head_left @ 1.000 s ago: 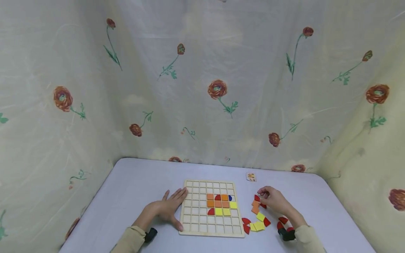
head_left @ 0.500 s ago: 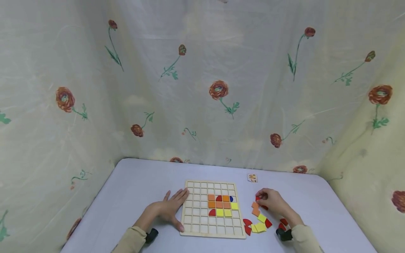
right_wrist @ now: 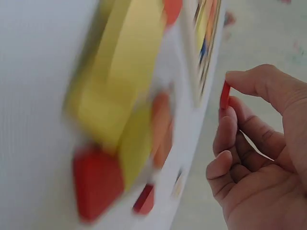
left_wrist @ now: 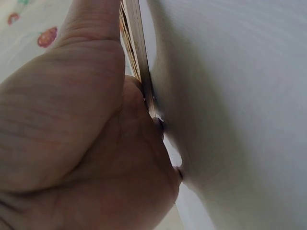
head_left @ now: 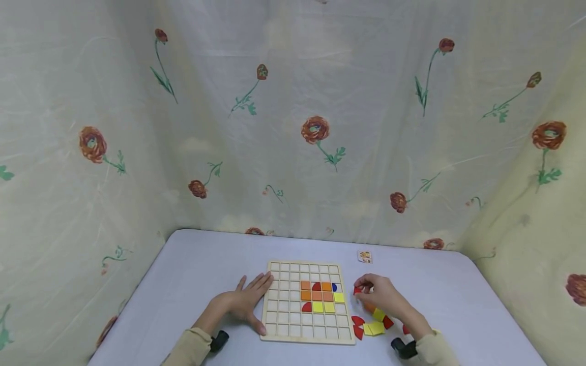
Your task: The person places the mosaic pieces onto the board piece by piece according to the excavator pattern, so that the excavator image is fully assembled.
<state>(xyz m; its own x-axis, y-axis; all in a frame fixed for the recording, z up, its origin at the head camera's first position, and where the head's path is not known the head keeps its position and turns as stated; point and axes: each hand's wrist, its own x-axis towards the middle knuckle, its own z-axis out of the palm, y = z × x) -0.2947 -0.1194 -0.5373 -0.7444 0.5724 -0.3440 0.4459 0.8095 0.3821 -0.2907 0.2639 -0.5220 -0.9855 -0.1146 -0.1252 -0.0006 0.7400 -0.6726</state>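
Note:
A wooden grid board [head_left: 308,339] lies on the white table, with red, orange, yellow and blue-and-white tiles set in its right-hand cells. My left hand [head_left: 244,303] rests against the board's left edge, fingers spread and straight. Between thumb and fingertips, my right hand [head_left: 382,294] pinches a red quarter-circle tile [right_wrist: 224,95], raised off the table just right of the board. Below that hand lie loose tiles: an orange tile [head_left: 369,307], several yellow tiles [head_left: 376,328] and red quarter-circles [head_left: 358,332]. My right forearm partly hides others.
A small printed card [head_left: 364,256] lies beyond the board's upper right corner. Behind the table [head_left: 206,259] hangs a flowered curtain [head_left: 284,101], which also closes off both sides. Dark camera mounts are strapped at both wrists.
My right hand has picked up the red quarter-circle tile from the top of the loose pile and moved left with it towards the board. The left hand stays in place.

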